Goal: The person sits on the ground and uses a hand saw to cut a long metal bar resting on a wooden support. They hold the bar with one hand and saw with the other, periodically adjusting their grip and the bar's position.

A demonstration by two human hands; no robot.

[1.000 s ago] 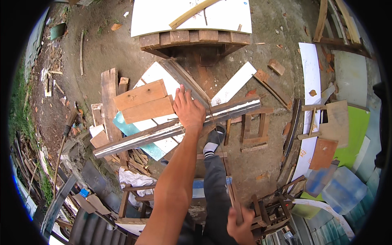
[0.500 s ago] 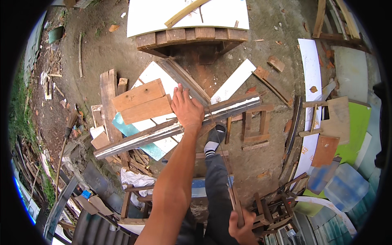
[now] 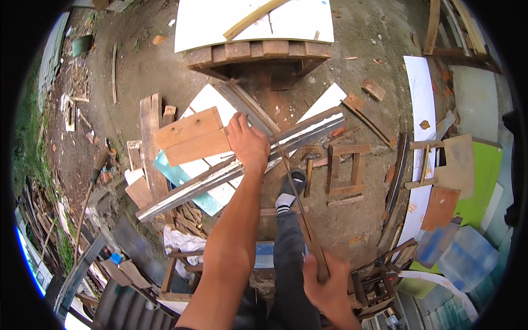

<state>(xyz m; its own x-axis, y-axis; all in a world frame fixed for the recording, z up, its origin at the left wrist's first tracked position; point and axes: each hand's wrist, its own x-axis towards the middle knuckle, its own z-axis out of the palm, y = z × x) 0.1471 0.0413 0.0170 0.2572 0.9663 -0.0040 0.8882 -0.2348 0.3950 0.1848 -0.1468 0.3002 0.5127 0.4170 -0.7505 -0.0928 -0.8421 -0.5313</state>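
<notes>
The right hand (image 3: 328, 281) grips the saw (image 3: 308, 231), whose blade points to eleven o'clock and reaches the striped beam (image 3: 203, 184). On this beam the left hand (image 3: 249, 144) lies with extended fingers; at its four o'clock is a hammer (image 3: 309, 179).

From the person's head, the left fisheye camera looks steeply down, close above the left hand (image 3: 248, 144) near centre and right hand (image 3: 328, 283) toward lower right.
</notes>
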